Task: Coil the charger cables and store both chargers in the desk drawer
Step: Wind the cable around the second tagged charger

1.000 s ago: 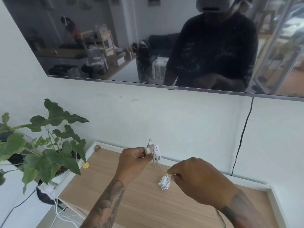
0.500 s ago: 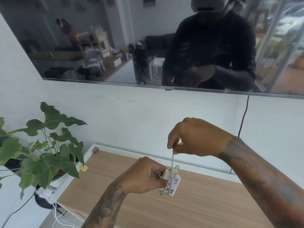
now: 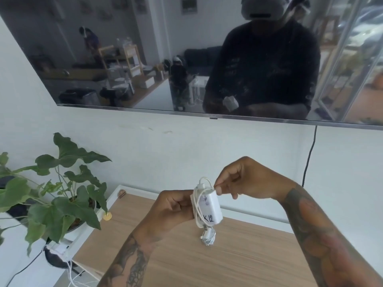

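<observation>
My left hand grips a white charger block with black handwriting on its face, held above the wooden desk. Its white cable is wound several times around the block. My right hand pinches the cable's end at the block's top right corner. Below the block, a second charger lies on the desk as a small white coiled bundle. No drawer shows in this view.
A leafy potted plant stands left of the desk. A gold coin-like disc rests on the white desk rim. A wall screen hangs above, with a black cord running down the wall. White cables hang at the desk's left corner.
My right hand came down from above the block to its top corner, laying more cable around it. The left hand turned the block so its written face shows.
</observation>
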